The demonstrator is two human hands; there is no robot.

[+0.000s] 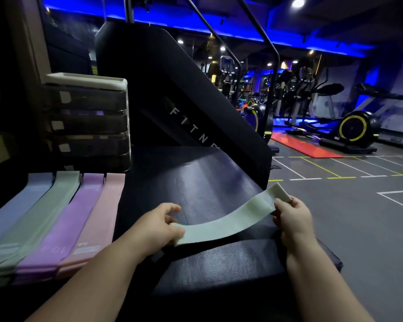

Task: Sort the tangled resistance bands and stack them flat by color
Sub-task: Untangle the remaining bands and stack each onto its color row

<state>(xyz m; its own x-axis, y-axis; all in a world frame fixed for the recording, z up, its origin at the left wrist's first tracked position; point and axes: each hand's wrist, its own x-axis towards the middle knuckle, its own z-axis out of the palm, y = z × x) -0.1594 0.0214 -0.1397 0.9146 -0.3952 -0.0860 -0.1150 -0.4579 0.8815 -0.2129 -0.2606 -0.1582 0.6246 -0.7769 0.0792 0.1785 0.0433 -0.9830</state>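
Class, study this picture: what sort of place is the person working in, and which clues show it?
Almost certainly a gym: elliptical trainers stand in the background, a red exercise mat lies beside them, and a pale green resistance band is held.

The dark counter [196,177] has a bumpy black top; at 9 o'clock four flat piles of bands lie on it side by side: a blue pile [14,210], a green pile [40,217], a purple pile [65,226], a pink pile [98,224]; at 11 o'clock stands a box of drawers [89,122].
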